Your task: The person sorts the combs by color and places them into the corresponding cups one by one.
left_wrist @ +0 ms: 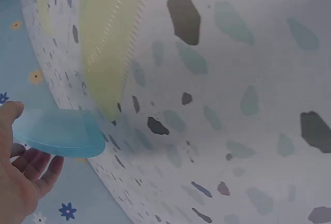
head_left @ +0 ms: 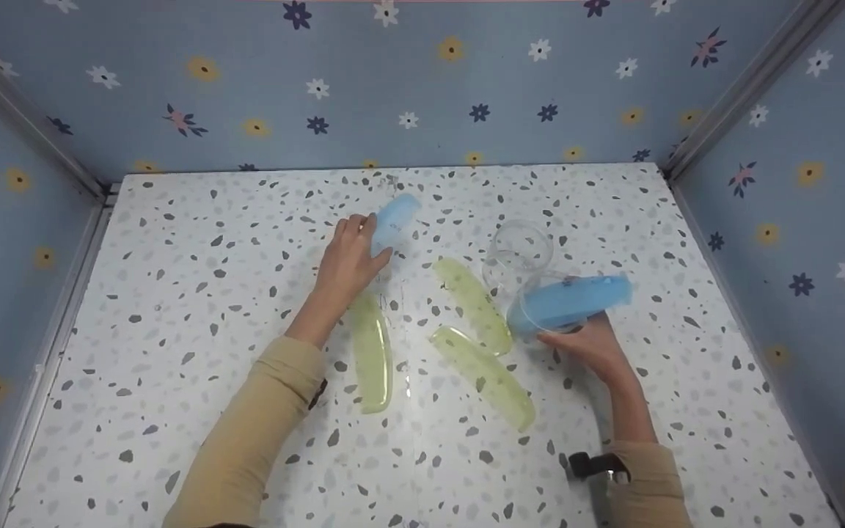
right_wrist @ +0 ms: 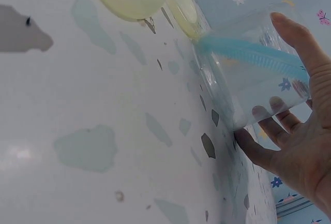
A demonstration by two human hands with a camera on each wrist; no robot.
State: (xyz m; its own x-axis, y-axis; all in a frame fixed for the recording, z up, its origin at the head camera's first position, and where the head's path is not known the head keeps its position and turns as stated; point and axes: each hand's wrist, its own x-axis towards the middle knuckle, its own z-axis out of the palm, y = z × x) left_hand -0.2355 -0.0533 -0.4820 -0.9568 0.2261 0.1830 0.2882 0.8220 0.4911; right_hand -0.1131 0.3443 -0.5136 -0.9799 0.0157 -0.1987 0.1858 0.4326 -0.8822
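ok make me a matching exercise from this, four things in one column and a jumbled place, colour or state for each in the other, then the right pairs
Column one
1. left hand
2. right hand
3. yellow-green combs
4. back wall

Column two
A. lying on the speckled table
B. blue-grey with a flower pattern
C. gripping a clear cup
D. holding a blue comb

Right pairs
1-D, 2-C, 3-A, 4-B
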